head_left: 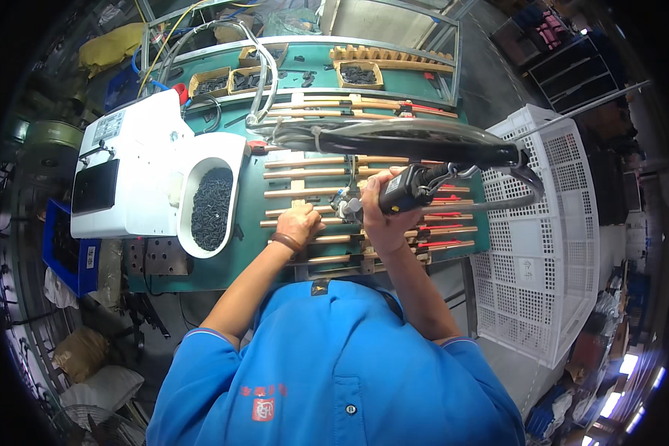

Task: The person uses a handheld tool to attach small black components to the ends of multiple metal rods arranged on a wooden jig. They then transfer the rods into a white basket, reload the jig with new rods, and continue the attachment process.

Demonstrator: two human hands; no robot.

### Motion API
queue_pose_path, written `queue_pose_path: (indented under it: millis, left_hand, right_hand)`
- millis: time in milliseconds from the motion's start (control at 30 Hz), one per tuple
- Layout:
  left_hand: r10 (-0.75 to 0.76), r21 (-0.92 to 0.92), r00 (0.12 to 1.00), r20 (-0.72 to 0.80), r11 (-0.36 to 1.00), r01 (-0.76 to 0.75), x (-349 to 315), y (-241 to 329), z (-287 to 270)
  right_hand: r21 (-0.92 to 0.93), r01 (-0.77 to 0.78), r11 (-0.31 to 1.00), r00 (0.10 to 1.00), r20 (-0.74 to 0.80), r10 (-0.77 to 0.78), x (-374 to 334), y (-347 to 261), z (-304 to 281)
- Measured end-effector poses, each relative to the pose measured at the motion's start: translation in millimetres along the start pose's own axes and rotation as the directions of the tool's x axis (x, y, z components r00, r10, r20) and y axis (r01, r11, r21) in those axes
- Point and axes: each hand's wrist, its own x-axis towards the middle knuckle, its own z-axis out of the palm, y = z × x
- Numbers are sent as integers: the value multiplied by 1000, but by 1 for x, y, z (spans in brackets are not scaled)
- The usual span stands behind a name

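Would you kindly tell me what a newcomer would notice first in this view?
Probably the white screw feeder at the left of the green workbench, its trough holding dark screws. Next come the black powered screwdriver in the right hand and the wooden rods beneath it. A white perforated crate stands at right.

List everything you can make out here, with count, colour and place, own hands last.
Green tabletop: one, green, centre
Wooden rods: over ten, tan, in rows on the tabletop
Red pieces: several, red, rods' right side
Power tool: one, black, above the rods
White machine: one, white, left
Screws: too many to count, dark, machine's tray
Cardboard boxes: four, brown, far side
Notched rack: one, tan, far right of the tabletop
Crate: at least one, white, right
Blue bin: one, blue, left
Background clutter: uncountable, mixed, around the edges
Shirt: one, blue, bottom
Left hand: one, bare, at the rods
Right hand: one, bare, gripping the power tool
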Motion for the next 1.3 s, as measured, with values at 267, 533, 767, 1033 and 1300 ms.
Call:
queue_pose_path:
  millis: [267, 533, 767, 1033, 1300]
  left_hand:
    - [11, 14, 1000, 9, 1000, -11, 4, 0, -7]
    - [41, -81, 999, -3, 996, -41, -1, 47, -9]
    - [90, -80, 988, 122, 993, -81, 7, 60, 21]
    - [95, -102, 975, 201, 992, -76, 7, 50, 37]
    - [92, -110, 977, 191, 991, -72, 6, 52, 40]
  right_hand:
    - [181, -126, 975, 986, -87, 144, 12, -3, 2]
    - [-109, -43, 993, 984, -178, 23, 43, -49, -36]
    - [-37, -82, 996, 968, -239, 71, 24, -48, -34]
    - [76, -157, 985, 954, -247, 171, -1, -30, -32]
    - [32, -111, 993, 970, -213, 116, -2, -27, -33]
